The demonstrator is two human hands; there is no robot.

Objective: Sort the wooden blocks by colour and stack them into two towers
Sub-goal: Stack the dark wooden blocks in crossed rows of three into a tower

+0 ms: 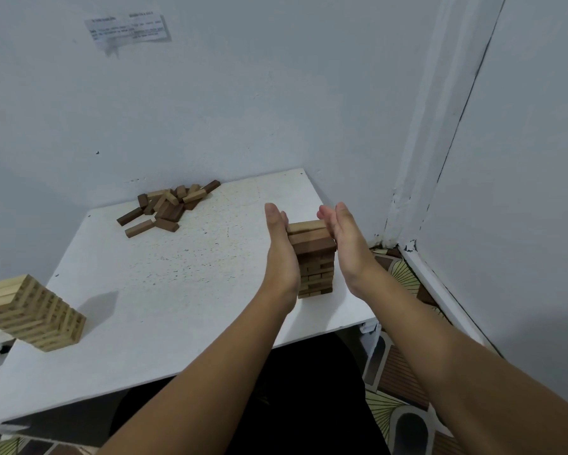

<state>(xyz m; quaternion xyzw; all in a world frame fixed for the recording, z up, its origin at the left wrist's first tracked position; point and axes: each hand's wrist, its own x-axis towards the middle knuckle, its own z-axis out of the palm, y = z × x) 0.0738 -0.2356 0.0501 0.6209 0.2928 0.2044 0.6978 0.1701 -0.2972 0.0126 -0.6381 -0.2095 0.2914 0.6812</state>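
A tower of mostly dark brown blocks with lighter blocks on top stands near the right front of the white table. My left hand lies flat against the tower's left side, fingers straight. My right hand is flat at its right side, touching the top layers. A tower of light wooden blocks stands at the table's left edge. A loose pile of dark and light blocks lies at the back of the table near the wall.
Grey walls close the table in at the back and right. A paper note is stuck on the back wall. Patterned floor shows to the right of the table.
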